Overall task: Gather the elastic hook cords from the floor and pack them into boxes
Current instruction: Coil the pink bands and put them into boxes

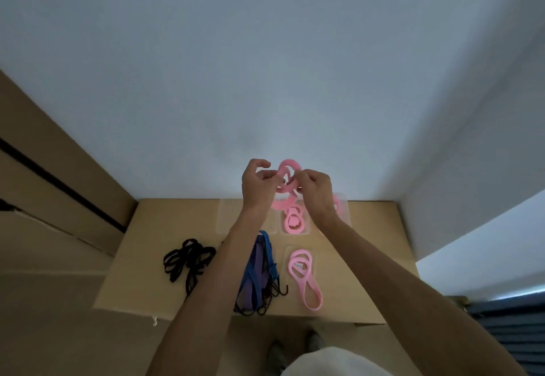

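Pink cord (287, 175) (looped) pinched by left hand (257, 185); right hand (315, 191) curled round it.

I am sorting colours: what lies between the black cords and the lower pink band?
In the head view, a blue and purple cord bundle lies between the black cords and the pink band.

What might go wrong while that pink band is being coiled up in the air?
Both hands, left hand and right hand, pinch the coiled pink band; being elastic, it might spring loose and drop onto the cardboard box. Lowering it, a forearm might snag the blue cords lying below.
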Tool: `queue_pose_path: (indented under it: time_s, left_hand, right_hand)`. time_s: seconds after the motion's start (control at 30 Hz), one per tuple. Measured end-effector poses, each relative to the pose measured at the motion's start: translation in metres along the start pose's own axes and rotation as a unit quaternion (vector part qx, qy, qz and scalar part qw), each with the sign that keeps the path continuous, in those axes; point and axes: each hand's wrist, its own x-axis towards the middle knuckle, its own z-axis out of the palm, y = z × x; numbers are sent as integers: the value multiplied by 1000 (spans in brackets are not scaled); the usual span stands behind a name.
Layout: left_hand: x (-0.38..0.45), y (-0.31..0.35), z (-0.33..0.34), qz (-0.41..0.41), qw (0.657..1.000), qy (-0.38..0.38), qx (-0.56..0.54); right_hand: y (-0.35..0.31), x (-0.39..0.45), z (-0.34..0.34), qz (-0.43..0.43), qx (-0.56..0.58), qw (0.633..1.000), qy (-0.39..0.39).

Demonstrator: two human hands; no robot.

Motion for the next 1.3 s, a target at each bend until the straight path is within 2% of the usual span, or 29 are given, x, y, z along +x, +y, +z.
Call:
queue_pose_path:
  time_s: [0.07,0.17,0.23,0.3,0.4,0.5,0.57,0.63,0.77,0.93,1.03,1.07,1.13,1.2,1.23,1.3]
  left_hand:
    - [-6,5,5,-5,994,-13,-107]
    - [-12,13,10,-27,963,2,-268]
    - [-9,15,5,-57,941,61,-328]
    - [-2,14,-6,-116,918,152,-349]
    - [11,-4,-26,-194,913,241,-267]
    - [12,-30,-26,-213,945,227,-103]
    - [0,-41,-15,-176,969,169,39]
    - [-12,-47,0,-94,981,97,142]
    - [-24,-50,25,53,975,-44,212]
    - [-19,-50,30,115,958,-31,262]
    - [-12,-52,27,60,978,-24,196]
    - [-9,-51,25,20,989,-22,147]
    - [-5,-45,22,-83,996,-26,-19]
    - [-2,-38,19,-159,965,-46,-204]
    - [0,-36,18,-170,947,-57,-266]
    - [1,-32,17,-173,912,-72,-364]
  right_hand:
    - [1,2,-2,16,-5,999,43]
    - [4,13,-11,79,23,994,78]
    - [6,23,-19,141,81,983,83]
    - [8,28,-29,192,156,964,100]
    - [10,26,-39,190,169,962,96]
    - [10,25,-33,181,168,967,62]
    - [9,22,-21,179,152,971,47]
    - [8,18,-7,158,111,980,40]
    - [5,11,7,76,-25,997,21]
    - [-1,11,6,14,-100,995,-3]
    - [-1,10,1,-10,-89,995,-32]
    - [2,10,-1,-4,-81,996,-25]
    - [11,14,-7,33,-55,998,21]
    - [29,20,-16,115,-30,991,67]
    - [37,22,-21,167,-24,984,64]
    - [53,21,-28,268,0,963,-2]
